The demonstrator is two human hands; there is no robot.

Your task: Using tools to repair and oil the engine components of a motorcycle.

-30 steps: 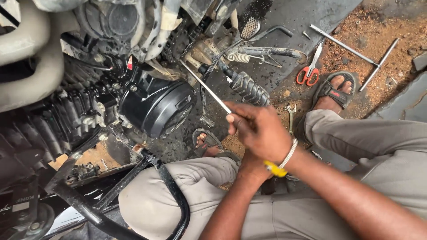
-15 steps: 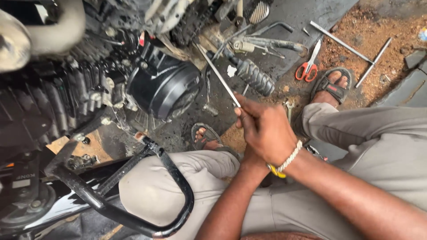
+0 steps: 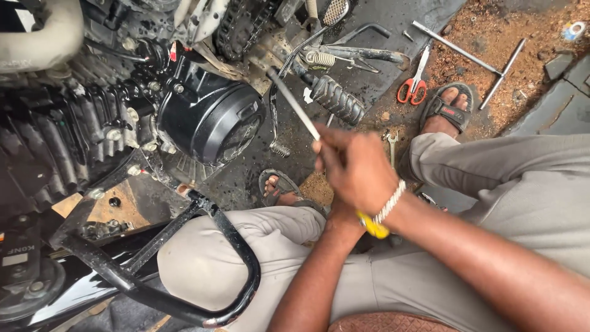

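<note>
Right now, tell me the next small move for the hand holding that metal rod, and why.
Probably ease the rod forward. The right hand grips its near end, and its far tip points at the greasy parts beside the black engine cover, apparently not seated. The left hand cannot be made out.

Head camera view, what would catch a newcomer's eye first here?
Probably the right hand at centre, gripped around a thin metal rod that angles up toward the motorcycle's round black engine cover at left. Next, the red-handled scissors lying on the dark ground at upper right, near a sandalled foot.
</note>
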